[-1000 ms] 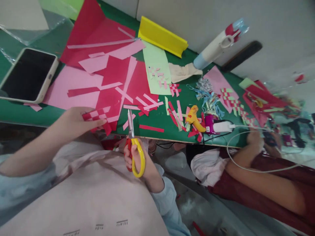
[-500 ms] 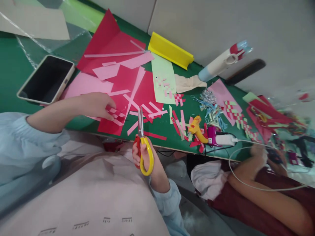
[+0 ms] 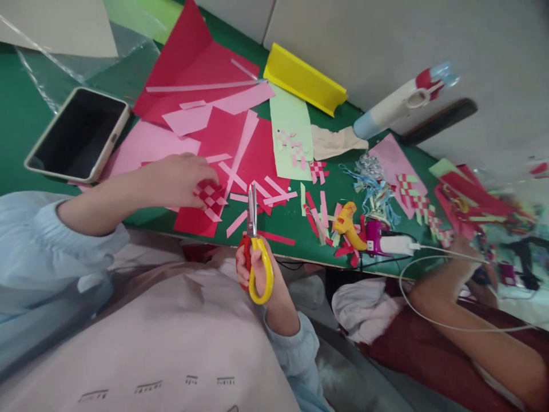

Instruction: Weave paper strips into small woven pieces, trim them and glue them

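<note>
My left hand (image 3: 182, 180) is closed at the left edge of a red-and-pink woven paper piece (image 3: 211, 195), just above a red sheet (image 3: 195, 222); the thumb is partly hidden. Pink strip ends stick out of the weave. In my right hand (image 3: 266, 269), at the table's front edge, is a pair of scissors (image 3: 262, 274) with red and yellow handles. Their blades point away from me and look nearly closed. Loose pink paper strips (image 3: 274, 199) lie just beyond the blades.
A phone (image 3: 79, 134) lies at the left. Rightward are a yellow folded strip (image 3: 304, 80), a pale green sheet (image 3: 294, 137), a yellow glue gun (image 3: 349, 225) and a purple box (image 3: 374, 239) with a white plug and cable. At the right, another person's arm (image 3: 446, 286) reaches the table.
My left hand has shifted a little right and more of the woven piece shows. The scissors stay in my right hand. The whole view has shifted slightly.
</note>
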`<move>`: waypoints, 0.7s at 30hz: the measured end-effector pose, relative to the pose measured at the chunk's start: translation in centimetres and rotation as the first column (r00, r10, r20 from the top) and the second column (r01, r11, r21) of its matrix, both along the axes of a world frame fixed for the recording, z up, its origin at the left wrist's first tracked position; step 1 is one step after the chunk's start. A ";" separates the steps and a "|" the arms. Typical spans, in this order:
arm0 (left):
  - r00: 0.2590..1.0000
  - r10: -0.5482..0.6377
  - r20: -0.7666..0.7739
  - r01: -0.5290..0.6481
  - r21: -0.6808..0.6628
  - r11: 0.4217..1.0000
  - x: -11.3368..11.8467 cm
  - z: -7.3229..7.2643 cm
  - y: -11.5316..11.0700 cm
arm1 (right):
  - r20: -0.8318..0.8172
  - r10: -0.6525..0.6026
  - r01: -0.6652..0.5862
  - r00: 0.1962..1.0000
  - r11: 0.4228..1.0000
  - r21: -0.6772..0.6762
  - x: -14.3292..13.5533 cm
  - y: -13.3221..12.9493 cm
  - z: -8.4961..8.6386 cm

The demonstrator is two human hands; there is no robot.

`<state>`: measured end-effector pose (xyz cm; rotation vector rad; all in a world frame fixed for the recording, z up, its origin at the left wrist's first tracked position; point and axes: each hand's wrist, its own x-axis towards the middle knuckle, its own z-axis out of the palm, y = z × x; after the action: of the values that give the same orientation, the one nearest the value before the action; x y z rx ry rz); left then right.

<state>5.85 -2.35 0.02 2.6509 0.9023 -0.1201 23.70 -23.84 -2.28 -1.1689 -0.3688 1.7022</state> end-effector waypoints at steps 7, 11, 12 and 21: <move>0.944 -0.120 0.307 0.068 0.175 0.982 -4.1 -0.1 -1.5 | 0.028 0.000 -0.001 1.000 0.999 0.047 0.3 0.1 -0.1; 0.925 -0.046 0.378 -0.047 0.233 0.971 -6.2 -0.6 -4.2 | 0.055 0.007 -0.009 0.998 0.999 0.034 0.2 0.2 -0.3; 0.925 -0.045 0.378 -0.053 0.245 0.968 -6.6 -0.8 -4.9 | 0.061 0.011 -0.013 0.998 0.999 0.038 0.2 0.2 -0.2; 0.952 -0.034 0.304 -0.048 0.260 0.965 -7.5 -2.3 -8.7 | 0.124 0.026 -0.030 0.992 0.999 0.035 -0.2 0.6 0.5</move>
<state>-1.68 -11.02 -2.26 2.7963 0.8724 0.4333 23.52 -23.28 -1.78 -1.2509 -0.4930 1.6443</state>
